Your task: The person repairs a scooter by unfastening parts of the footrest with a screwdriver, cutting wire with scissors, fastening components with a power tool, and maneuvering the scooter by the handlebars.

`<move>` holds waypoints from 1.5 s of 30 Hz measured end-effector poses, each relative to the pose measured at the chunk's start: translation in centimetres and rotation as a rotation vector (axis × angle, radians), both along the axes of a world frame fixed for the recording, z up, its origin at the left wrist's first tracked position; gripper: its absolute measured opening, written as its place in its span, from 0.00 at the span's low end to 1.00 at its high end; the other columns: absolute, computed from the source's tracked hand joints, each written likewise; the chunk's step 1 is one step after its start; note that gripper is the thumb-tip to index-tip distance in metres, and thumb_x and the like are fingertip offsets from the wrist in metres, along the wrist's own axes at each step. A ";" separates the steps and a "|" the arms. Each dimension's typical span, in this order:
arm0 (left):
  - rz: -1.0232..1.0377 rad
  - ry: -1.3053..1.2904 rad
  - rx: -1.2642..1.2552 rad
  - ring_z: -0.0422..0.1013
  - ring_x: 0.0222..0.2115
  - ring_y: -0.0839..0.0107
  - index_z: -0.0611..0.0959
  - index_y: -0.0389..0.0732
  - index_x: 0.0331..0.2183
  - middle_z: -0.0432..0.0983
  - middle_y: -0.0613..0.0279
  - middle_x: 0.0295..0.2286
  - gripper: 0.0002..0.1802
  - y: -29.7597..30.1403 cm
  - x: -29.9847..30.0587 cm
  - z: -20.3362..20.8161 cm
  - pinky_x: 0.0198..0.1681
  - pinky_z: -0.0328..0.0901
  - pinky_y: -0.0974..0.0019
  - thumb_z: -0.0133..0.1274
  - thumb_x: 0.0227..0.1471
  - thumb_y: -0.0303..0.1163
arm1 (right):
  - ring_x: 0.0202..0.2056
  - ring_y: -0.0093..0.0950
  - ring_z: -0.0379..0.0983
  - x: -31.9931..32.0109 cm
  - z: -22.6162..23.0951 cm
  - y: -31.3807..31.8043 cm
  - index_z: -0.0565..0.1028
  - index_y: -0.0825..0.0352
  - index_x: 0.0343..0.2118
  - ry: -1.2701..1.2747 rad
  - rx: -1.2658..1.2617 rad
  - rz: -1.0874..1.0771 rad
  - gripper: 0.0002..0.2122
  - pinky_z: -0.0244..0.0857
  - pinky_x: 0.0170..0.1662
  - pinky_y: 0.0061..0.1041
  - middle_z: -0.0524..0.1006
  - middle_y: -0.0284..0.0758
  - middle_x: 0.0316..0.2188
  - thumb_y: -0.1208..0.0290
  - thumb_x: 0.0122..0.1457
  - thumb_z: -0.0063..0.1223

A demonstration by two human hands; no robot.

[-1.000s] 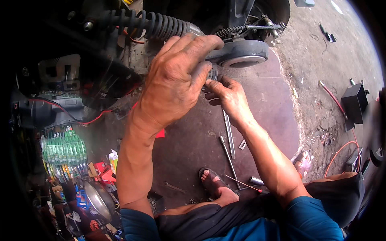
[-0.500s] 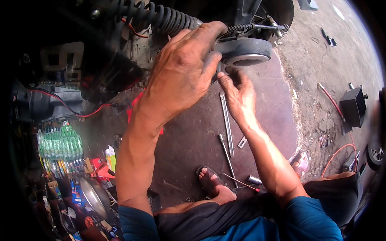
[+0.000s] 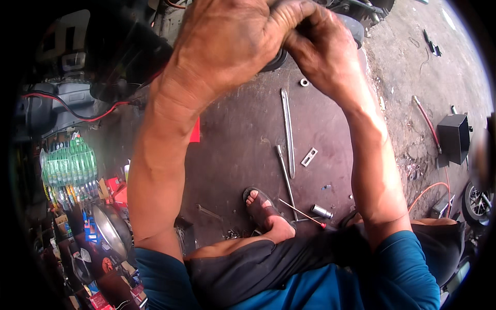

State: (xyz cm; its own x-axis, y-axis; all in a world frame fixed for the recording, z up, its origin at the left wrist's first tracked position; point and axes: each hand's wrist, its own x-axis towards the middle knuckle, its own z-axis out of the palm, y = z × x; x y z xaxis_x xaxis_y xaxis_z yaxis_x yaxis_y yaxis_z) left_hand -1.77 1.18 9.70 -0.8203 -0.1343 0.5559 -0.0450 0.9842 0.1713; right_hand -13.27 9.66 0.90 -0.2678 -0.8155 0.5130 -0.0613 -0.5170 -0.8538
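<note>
My left hand [image 3: 227, 44] fills the top of the view, its fingers curled over a dark round machine part [image 3: 278, 60] on a vehicle. My right hand [image 3: 323, 54] is pressed against it from the right, its fingertips meeting the left hand's fingers at the same part. What the right fingers hold is hidden behind the left hand. Both forearms rise from the lower edge. Below them my sandalled foot [image 3: 262, 205] rests on the dark floor mat [image 3: 237, 150].
On the mat lie a long flat metal bar [image 3: 288, 132], a thin socket rod [image 3: 285, 178], a small slotted plate [image 3: 309, 157], a washer [image 3: 304, 82], a red-tipped screwdriver [image 3: 304, 213], a socket [image 3: 321, 211] and a spanner [image 3: 209, 212]. Green bottles [image 3: 70, 168] and a chrome bowl [image 3: 111, 230] crowd the left. A black box [image 3: 453, 137] and an orange hose [image 3: 428, 190] lie right.
Both hands have come up much closer to the camera and now sit at the top edge. The grey part and ribbed hose seen earlier are mostly out of view.
</note>
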 end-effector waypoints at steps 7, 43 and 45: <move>-0.040 0.086 0.210 0.74 0.38 0.49 0.77 0.29 0.43 0.77 0.41 0.38 0.18 0.4 0.2 -0.4 0.42 0.68 0.60 0.51 0.57 0.34 | 0.33 0.24 0.73 1.3 2.8 0.3 0.70 0.71 0.37 0.302 0.072 -0.348 0.08 0.68 0.36 0.25 0.75 0.38 0.32 0.81 0.55 0.53; -0.048 0.077 0.418 0.74 0.25 0.52 0.75 0.37 0.33 0.74 0.48 0.22 0.06 1.0 -0.7 -0.9 0.27 0.65 0.57 0.50 0.56 0.30 | 0.41 0.35 0.75 5.6 -4.5 2.4 0.67 0.74 0.47 -0.250 0.437 -0.664 0.23 0.70 0.44 0.33 0.77 0.46 0.37 0.63 0.55 0.60; 0.119 0.075 0.167 0.73 0.22 0.50 0.75 0.37 0.32 0.74 0.48 0.20 0.06 1.4 -0.5 0.0 0.26 0.65 0.56 0.52 0.55 0.30 | 0.42 0.35 0.75 6.7 -5.7 2.3 0.64 0.79 0.52 -0.317 0.540 -0.531 0.30 0.71 0.44 0.32 0.76 0.46 0.39 0.60 0.54 0.61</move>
State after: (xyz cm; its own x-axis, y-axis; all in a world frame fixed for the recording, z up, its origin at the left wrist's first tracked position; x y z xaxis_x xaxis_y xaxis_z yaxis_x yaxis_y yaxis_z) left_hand -2.23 2.54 9.71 -0.7506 -0.3229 0.5765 -0.1402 0.9304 0.3386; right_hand -6.54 11.95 -4.80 -0.7539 -0.6522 -0.0790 0.1036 0.0007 -0.9946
